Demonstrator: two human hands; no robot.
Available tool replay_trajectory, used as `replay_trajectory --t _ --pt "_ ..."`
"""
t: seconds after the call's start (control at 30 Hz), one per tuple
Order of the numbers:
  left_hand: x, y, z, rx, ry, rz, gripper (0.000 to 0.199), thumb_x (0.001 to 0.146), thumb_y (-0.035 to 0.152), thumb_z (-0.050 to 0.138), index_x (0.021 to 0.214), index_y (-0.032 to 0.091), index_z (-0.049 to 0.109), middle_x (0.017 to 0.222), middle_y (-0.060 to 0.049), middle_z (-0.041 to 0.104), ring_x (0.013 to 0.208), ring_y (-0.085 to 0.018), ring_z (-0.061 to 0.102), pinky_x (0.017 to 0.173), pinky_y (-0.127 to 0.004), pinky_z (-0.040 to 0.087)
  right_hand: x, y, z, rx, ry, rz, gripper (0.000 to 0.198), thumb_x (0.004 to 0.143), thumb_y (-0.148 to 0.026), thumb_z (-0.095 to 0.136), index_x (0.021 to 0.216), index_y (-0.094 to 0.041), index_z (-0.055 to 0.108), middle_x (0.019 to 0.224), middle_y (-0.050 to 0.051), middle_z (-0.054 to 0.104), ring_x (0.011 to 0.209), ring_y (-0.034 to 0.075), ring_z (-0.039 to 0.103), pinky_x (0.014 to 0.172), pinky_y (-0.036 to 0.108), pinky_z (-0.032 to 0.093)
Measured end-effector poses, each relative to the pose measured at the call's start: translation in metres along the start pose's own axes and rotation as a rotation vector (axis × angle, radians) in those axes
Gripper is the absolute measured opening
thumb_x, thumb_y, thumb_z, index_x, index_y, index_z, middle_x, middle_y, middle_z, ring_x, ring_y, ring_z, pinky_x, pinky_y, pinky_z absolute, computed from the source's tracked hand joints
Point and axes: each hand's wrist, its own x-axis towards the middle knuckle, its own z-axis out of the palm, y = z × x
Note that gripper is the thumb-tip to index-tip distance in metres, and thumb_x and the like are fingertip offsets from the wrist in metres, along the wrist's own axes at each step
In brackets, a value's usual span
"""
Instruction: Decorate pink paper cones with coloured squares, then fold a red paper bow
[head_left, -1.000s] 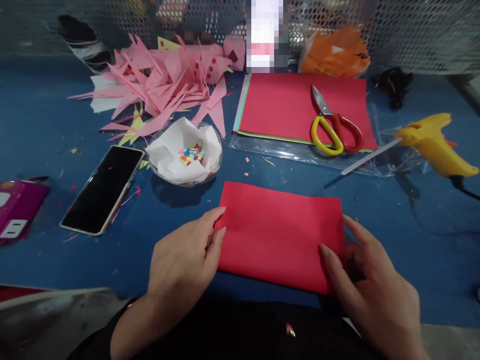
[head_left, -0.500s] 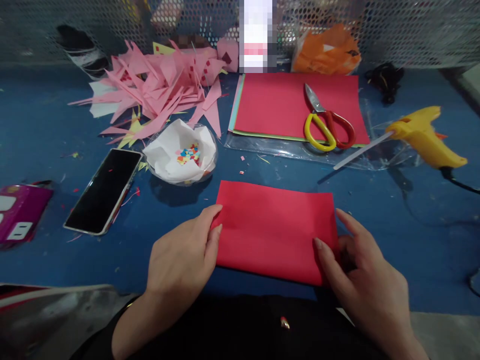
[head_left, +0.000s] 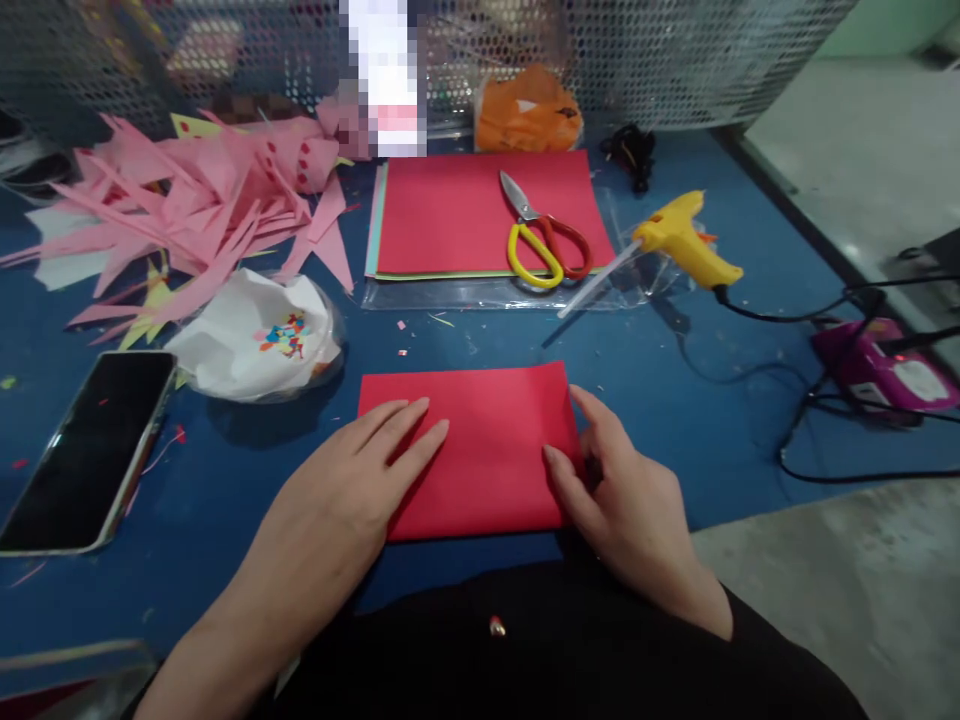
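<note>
Two bare hands meet one piece of red paper [head_left: 487, 450], which lies between them on the blue table [head_left: 465, 335], its near edge rounded like a fold. We see the left hand [head_left: 341, 490] laid palm down over the paper's left part, fingers extended and a little apart, not closed on anything. The right hand [head_left: 634, 505] is clamped on the opposite edge — thumb on top, index finger along the side — though we cannot tell how far its other fingers reach underneath.

Straight ahead of the right hand, we find scissors [head_left: 527, 213] with one yellow and one red handle, resting on a stack of coloured sheets [head_left: 442, 220]. Farther out and to that hand's right is a yellow glue gun [head_left: 686, 238], a pale glue stick [head_left: 600, 280] jutting from it; well to the hand's right sits a purple box [head_left: 847, 350] among black cables.

Ahead of the left hand we have a clear bowl [head_left: 330, 345] lined with white paper and holding tiny coloured bits [head_left: 287, 338] — beyond it, a heap of pink strips [head_left: 202, 190]. A phone [head_left: 90, 450] lies to the left hand's left.
</note>
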Motion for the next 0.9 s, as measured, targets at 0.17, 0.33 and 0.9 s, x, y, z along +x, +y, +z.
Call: replay_trajectory --t 0.17,0.33,0.9 --pt "0.011 0.003 -0.004 0.011 0.009 -0.007 0.044 0.097 0.012 0.036 0.132 0.013 0.064 0.136 -0.019 0.064 0.122 -0.033 0.061 0.097 -0.052 0.057 0.002 0.001 0.001 -0.040 -0.046 -0.016 0.052 0.096 -0.034 0.043 0.142 -0.010 0.048 0.076 0.005 0.074 0.050 0.017 0.065 0.047 0.027 0.041" --pt "0.031 0.018 -0.009 0.110 0.081 -0.059 0.034 0.102 0.026 0.041 0.106 0.011 0.071 0.112 -0.018 0.071 0.099 -0.032 0.068 0.084 -0.047 0.061 0.002 0.001 0.003 -0.097 -0.062 -0.047 0.053 0.097 -0.032 0.043 0.143 -0.007 0.046 0.072 0.006 0.075 0.056 0.022 0.070 0.047 0.028 0.041" --pt "0.037 0.019 0.018 -0.065 -0.027 0.086 0.057 0.092 0.005 0.041 0.146 0.019 0.053 0.154 -0.015 0.050 0.144 -0.038 0.043 0.108 -0.061 0.046 -0.002 -0.003 0.006 -0.324 -0.022 -0.176 0.040 0.099 -0.023 0.045 0.133 -0.007 0.060 0.090 0.011 0.077 0.056 0.018 0.068 0.044 0.029 0.040"
